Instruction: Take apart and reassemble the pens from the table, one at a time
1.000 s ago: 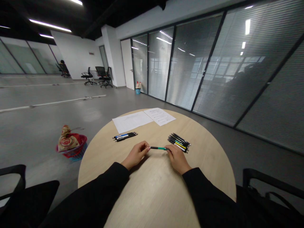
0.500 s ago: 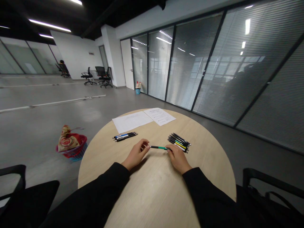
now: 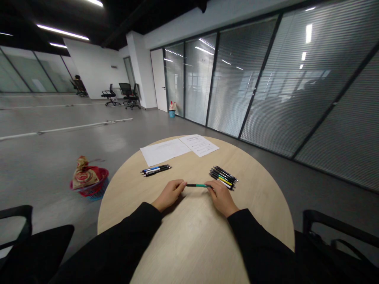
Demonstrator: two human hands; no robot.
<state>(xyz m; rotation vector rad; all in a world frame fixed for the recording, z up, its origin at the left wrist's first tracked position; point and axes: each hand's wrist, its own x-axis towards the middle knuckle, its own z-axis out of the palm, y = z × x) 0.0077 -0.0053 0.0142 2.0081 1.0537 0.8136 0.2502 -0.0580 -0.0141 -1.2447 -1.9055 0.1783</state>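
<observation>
A green and black pen [image 3: 197, 185] lies level just above the round wooden table [image 3: 189, 240], held at both ends. My left hand [image 3: 169, 194] pinches its black tip end with closed fingers. My right hand [image 3: 220, 198] grips the green end, fingers curled. A pile of several pens [image 3: 223, 177] sits just beyond my right hand. A smaller group of three pens [image 3: 155, 170] lies beyond my left hand.
Two sheets of paper [image 3: 179, 148] lie at the table's far side. A red basket with a bag [image 3: 88, 179] stands on the floor to the left. Black chairs flank me at left [image 3: 17, 236] and right [image 3: 334, 232]. Glass partitions run along the right.
My left fingers loosened briefly around the pen tip, then closed on it again. The pen dropped slightly toward the table. My right hand stayed put.
</observation>
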